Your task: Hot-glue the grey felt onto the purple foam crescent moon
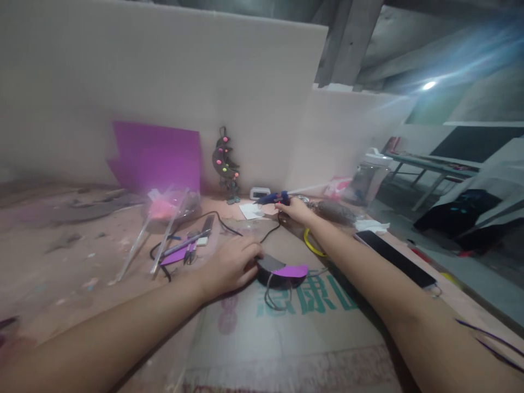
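Note:
My left hand [233, 264] is closed at the left end of a dark grey crescent-shaped piece [271, 264], its fingertips pinching the edge. A purple paper strip [292, 271] lies on the crescent, and a thin grey cord loop [268, 297] hangs below it. Further back, my right hand [298, 212] grips a blue hot glue gun [270, 198] with a small red light and a pale glue stick at its rear. The gun's nozzle points left, over a white paper piece [250, 211]. Its handle is mostly hidden by my fingers.
A decorated crescent ornament [225, 161] and a purple sheet [159, 155] lean against the wall board. Around me are a small white clock [260, 193], a yellow tape ring [313, 243], a phone [395, 257], a plastic jar [370, 174], a pen [184, 244] and glue sticks [135, 248].

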Demonstrator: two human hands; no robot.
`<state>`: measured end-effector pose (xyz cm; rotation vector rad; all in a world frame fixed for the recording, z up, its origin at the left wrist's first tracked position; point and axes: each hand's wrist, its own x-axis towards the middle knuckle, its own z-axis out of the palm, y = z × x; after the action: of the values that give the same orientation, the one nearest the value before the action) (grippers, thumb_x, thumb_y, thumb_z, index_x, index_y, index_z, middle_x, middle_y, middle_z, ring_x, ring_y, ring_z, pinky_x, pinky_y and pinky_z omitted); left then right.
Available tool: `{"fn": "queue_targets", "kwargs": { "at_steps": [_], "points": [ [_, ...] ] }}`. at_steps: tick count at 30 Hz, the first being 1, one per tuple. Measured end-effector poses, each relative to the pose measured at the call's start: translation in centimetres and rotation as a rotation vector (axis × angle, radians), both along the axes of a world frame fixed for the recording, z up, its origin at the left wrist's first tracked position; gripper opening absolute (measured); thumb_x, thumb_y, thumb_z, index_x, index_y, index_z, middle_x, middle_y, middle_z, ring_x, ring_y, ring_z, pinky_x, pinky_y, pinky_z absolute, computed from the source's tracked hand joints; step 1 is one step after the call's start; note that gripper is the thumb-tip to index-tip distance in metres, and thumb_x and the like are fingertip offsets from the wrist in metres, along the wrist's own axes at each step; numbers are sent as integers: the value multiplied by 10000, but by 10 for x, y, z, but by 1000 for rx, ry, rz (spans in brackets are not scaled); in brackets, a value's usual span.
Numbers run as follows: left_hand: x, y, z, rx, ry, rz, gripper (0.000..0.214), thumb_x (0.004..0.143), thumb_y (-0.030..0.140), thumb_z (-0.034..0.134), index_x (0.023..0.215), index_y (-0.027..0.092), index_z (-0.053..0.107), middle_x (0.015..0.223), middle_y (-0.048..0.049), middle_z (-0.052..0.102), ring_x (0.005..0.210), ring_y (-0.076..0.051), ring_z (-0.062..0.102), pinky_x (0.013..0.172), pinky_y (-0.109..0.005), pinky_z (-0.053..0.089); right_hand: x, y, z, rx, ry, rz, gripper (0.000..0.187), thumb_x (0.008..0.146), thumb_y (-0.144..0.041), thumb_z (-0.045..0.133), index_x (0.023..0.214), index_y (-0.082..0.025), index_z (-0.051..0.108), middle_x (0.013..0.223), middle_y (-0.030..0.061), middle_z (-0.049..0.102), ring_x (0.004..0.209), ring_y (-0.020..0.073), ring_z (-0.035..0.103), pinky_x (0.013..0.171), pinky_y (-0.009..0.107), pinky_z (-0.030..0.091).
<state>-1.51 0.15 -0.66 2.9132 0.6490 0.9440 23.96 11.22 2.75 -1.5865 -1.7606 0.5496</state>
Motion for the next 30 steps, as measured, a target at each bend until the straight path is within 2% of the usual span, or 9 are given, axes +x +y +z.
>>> {"fn": "queue_targets", "kwargs": {
  "at_steps": [7, 11, 15, 18, 21, 22, 25, 27, 30],
  "points": [
    [-1, 0, 1, 15, -5, 2, 192, 777, 106, 539, 950, 190, 534, 976, -83, 628, 891, -228, 566, 779, -365, 460, -11, 13, -15, 12, -94, 10, 259, 822, -355, 631, 849, -100, 665, 693, 64, 669, 663, 168, 590, 634, 257, 451],
    [-3, 0, 0, 5, -5, -8, 202, 779, 96, 529, 960, 186, 535, 994, -82, 625, 906, -225, 560, 791, -360, 452, -8, 14, -15, 14, -161, 5, 295, 812, -376, 651, 923, -104, 670, 834, 102, 711, 770, 202, 631, 707, 277, 468],
    [-2, 1, 0, -30, -6, 22, 171, 801, 119, 528, 956, 191, 539, 992, -68, 626, 908, -215, 555, 802, -350, 448, 4, 1, -12, 33, -205, 14, 363, 808, -388, 658, 1074, -141, 659, 984, 107, 722, 884, 236, 659, 807, 321, 478],
    [-2, 1, 2, -20, -31, 64, 153, 802, 118, 530, 938, 188, 545, 961, -64, 629, 897, -212, 548, 797, -344, 449, 16, -19, -7, 73, -216, 12, 416, 812, -414, 644, 1148, -170, 633, 1055, 110, 708, 946, 257, 652, 851, 355, 474],
    [-4, -1, 5, 85, -69, 95, 132, 813, 119, 528, 927, 179, 558, 938, -74, 634, 907, -221, 538, 817, -361, 445, 25, -48, 0, 135, -206, 19, 369, 873, -410, 550, 1158, -183, 606, 1105, 100, 683, 1003, 246, 630, 887, 365, 461],
    [-4, -2, 5, 129, -81, 81, 125, 826, 128, 524, 935, 176, 563, 955, -81, 638, 920, -223, 538, 837, -370, 443, 25, -59, 3, 170, -197, 28, 335, 896, -398, 510, 1134, -182, 601, 1102, 92, 678, 1003, 231, 626, 889, 355, 459],
    [-6, -4, 6, 222, -111, 81, 168, 856, 127, 497, 997, 172, 577, 1018, -95, 647, 958, -223, 538, 881, -387, 435, 20, -92, 11, 364, -149, 45, 240, 911, -385, 487, 931, -175, 599, 890, 65, 681, 842, 205, 629, 774, 323, 481],
    [-5, -5, 9, 223, -122, 99, 173, 860, 125, 495, 997, 177, 587, 1023, -89, 650, 978, -223, 539, 893, -391, 429, 11, -113, 12, 450, -194, 122, 198, 913, -353, 492, 894, -181, 589, 845, 57, 664, 778, 190, 614, 723, 309, 479],
    [0, -8, 18, 197, -159, 136, 139, 863, 152, 509, 963, 179, 602, 969, -75, 647, 951, -222, 540, 880, -398, 427, 0, -140, 8, 529, -311, 321, 158, 918, -284, 503, 1002, -188, 596, 901, 70, 671, 794, 186, 618, 701, 302, 480]
  ]
}}
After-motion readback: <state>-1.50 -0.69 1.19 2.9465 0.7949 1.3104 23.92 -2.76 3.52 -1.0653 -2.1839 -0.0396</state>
